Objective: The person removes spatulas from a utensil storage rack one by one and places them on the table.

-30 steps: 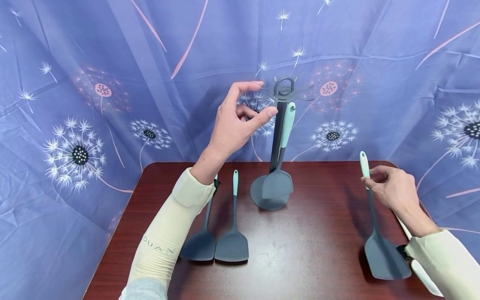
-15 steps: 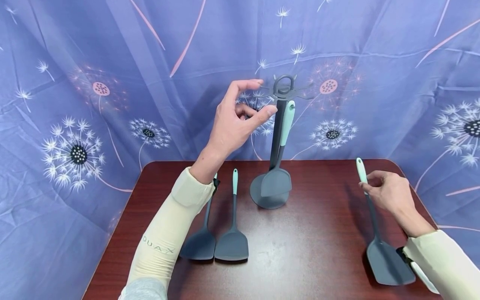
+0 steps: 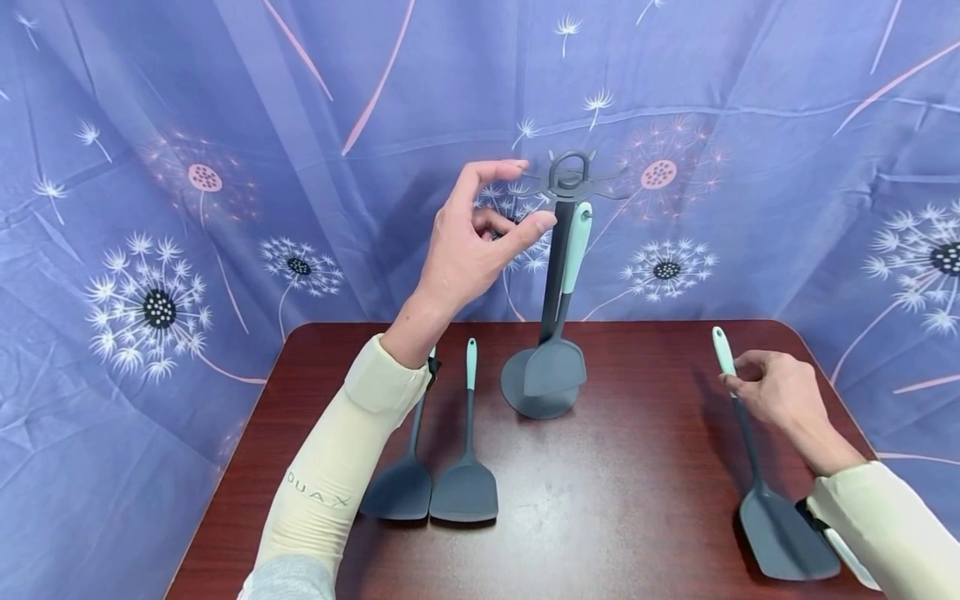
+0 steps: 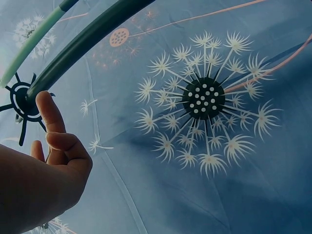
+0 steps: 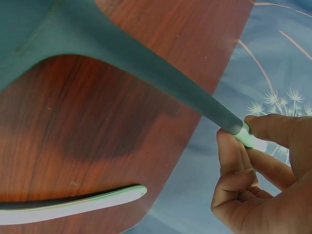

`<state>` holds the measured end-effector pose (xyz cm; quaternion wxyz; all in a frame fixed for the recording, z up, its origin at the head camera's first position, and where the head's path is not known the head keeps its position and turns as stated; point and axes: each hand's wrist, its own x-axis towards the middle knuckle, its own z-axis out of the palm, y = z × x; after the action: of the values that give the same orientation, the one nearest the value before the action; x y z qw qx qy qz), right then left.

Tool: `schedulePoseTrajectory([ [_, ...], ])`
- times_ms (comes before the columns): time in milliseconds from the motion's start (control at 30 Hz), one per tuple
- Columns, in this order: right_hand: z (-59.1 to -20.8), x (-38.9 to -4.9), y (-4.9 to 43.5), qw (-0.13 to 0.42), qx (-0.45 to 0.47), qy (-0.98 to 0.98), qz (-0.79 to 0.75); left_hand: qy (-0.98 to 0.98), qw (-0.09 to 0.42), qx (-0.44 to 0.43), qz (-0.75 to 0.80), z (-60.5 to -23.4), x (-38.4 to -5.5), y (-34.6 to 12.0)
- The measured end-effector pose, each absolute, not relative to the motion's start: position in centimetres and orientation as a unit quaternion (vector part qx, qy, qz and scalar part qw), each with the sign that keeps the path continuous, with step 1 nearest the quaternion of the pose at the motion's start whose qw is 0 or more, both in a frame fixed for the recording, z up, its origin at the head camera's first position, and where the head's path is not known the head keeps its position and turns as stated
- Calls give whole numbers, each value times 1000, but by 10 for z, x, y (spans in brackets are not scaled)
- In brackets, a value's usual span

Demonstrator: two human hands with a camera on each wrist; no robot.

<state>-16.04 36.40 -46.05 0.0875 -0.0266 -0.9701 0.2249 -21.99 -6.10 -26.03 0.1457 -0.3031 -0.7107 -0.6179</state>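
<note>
My right hand (image 3: 780, 387) pinches the mint handle of a dark grey spatula (image 3: 783, 533), thumb and fingertips at the handle's lower end. The spatula tilts low over the table's right side, its wide blade toward me. My left hand (image 3: 468, 229) is raised beside the top of a dark utensil stand (image 3: 553, 267), thumb and forefinger apart, with nothing between them. The forefinger's tip comes right at the stand's hooks (image 4: 24, 105). From one hook hangs another spatula (image 3: 573, 250) with a mint handle, its blade (image 3: 555, 368) in front of the stand's round base.
Two more grey spatulas lie side by side at the left, one (image 3: 463, 492) fully visible, the other (image 3: 397, 490) partly behind my left forearm. A pale-handled utensil (image 5: 73, 205) lies under my right forearm. A patterned blue curtain (image 3: 420, 83) backs the brown table (image 3: 637, 467).
My right hand has moved slightly toward me, lowering the spatula, whose blade has shifted nearer and to the right. The left hand holds its place by the stand.
</note>
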Motion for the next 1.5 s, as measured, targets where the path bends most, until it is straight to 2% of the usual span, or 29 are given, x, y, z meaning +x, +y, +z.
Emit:
schedulePoseTrajectory([
  [400, -475, -162, 366, 97, -11, -972, 212, -713, 146, -303, -616, -261, -220, -60],
  [933, -485, -167, 370, 70, -29, -976, 206, -706, 158, -320, -612, -280, -243, -62],
  [1200, -487, -169, 370, 48, -35, -976, 207, -712, 158, -310, -610, -279, -240, -62],
  [1500, -490, -171, 370, 36, -35, -979, 198, -712, 145, -301, -617, -260, -218, -61],
])
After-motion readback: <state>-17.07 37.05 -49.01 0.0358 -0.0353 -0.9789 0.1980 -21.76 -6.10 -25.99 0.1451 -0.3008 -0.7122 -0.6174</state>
